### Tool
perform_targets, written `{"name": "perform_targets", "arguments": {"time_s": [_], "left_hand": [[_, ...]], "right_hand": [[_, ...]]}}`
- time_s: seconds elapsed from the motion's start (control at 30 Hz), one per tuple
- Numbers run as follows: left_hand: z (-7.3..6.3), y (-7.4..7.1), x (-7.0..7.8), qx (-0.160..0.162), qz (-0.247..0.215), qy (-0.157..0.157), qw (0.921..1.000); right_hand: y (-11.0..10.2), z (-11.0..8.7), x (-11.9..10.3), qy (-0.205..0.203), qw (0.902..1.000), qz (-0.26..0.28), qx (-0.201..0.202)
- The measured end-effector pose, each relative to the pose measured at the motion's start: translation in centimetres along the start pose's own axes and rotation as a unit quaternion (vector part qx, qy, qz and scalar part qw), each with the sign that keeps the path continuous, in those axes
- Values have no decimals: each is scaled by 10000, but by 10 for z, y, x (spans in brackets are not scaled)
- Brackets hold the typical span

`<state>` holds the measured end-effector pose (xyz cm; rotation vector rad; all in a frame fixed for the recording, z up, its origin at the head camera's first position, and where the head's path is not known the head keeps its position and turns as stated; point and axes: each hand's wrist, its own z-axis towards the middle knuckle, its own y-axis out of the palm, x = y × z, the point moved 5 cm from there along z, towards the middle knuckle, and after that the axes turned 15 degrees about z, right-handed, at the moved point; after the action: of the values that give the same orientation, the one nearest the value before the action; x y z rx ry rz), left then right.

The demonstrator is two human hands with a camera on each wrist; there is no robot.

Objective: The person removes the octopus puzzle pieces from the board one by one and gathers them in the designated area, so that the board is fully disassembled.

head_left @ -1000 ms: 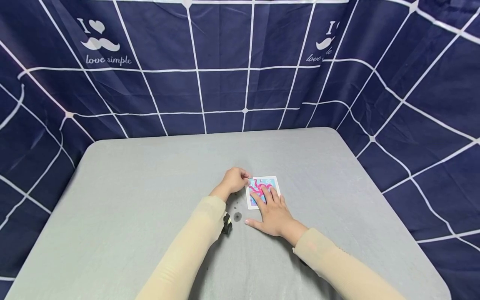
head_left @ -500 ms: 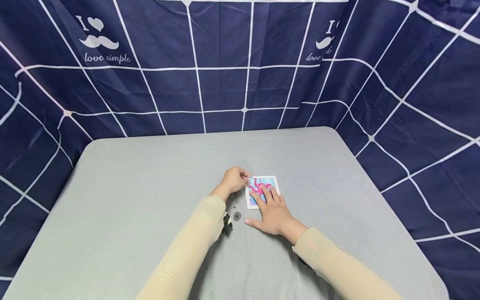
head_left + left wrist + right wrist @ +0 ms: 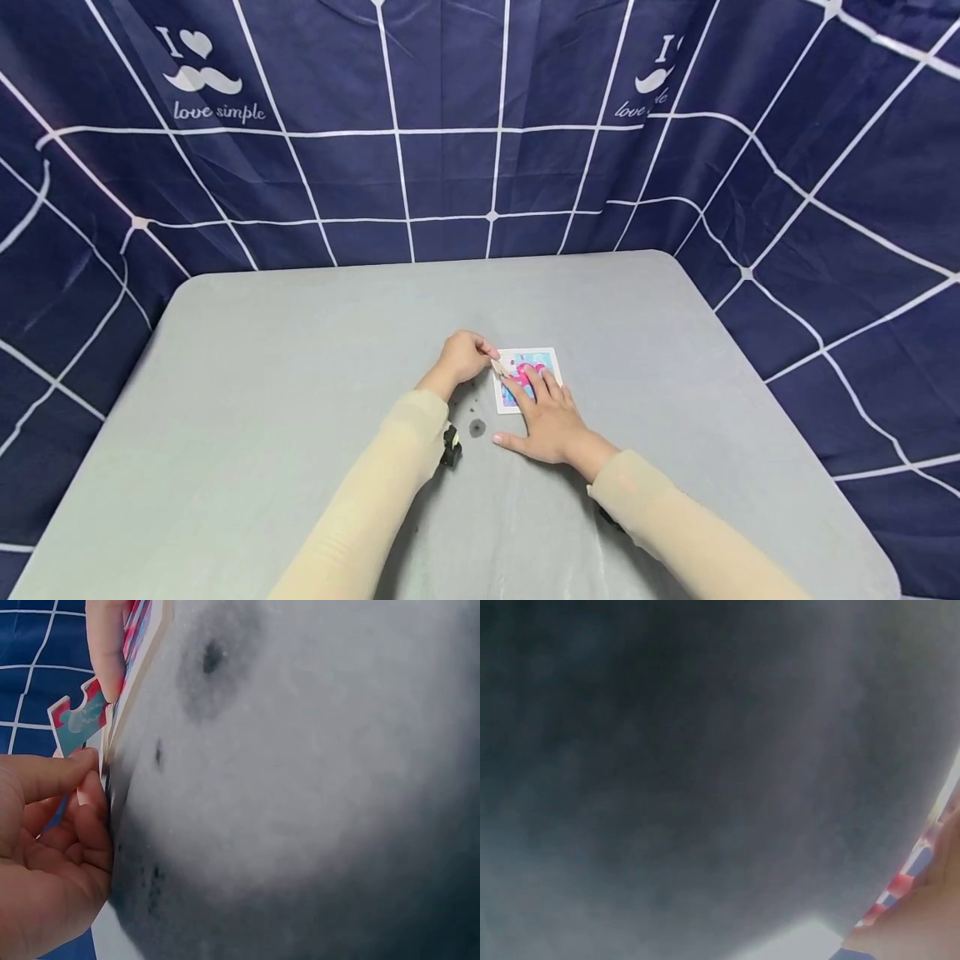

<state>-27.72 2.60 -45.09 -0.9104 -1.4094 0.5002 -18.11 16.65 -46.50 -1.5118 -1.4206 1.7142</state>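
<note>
A small jigsaw puzzle (image 3: 544, 360) with a pink and blue picture and a white border lies flat on the grey table. At its far left corner my left hand (image 3: 462, 357) pinches a jigsaw piece (image 3: 84, 724) between thumb and fingers. The piece, pink and teal with a curved notch, is tilted up from the board's surface in the left wrist view. My right hand (image 3: 552, 425) lies spread over the near right part of the puzzle, fingers straight on the picture, covering some of it. Only an edge of that hand shows in the right wrist view.
The grey cloth-covered table (image 3: 300, 400) has rounded far corners. Navy curtains (image 3: 442, 167) with white grid lines stand along its back and sides. A dark stain (image 3: 477, 427) marks the cloth left of my right thumb. A black device (image 3: 451, 446) sits at my left wrist.
My left hand has raised the jigsaw piece at the puzzle's far left corner, and its pale side now shows. The right hand stays on the puzzle.
</note>
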Motion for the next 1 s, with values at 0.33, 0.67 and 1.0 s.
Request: {"name": "perform_targets", "arguments": {"time_s": [0.33,0.67,1.0], "left_hand": [[0,1,-2,-299,-158,248,9991],[0,0,-3,-314,-231,187,9991],[1,-5,-5,-617,-727,163,9953]], "right_hand": [[-2,-1,-2,-42,9999,99,-25],[-5,-3,-5,62,9999,64,-138],[-3,-2,-3,103,9998,108,-140]]}}
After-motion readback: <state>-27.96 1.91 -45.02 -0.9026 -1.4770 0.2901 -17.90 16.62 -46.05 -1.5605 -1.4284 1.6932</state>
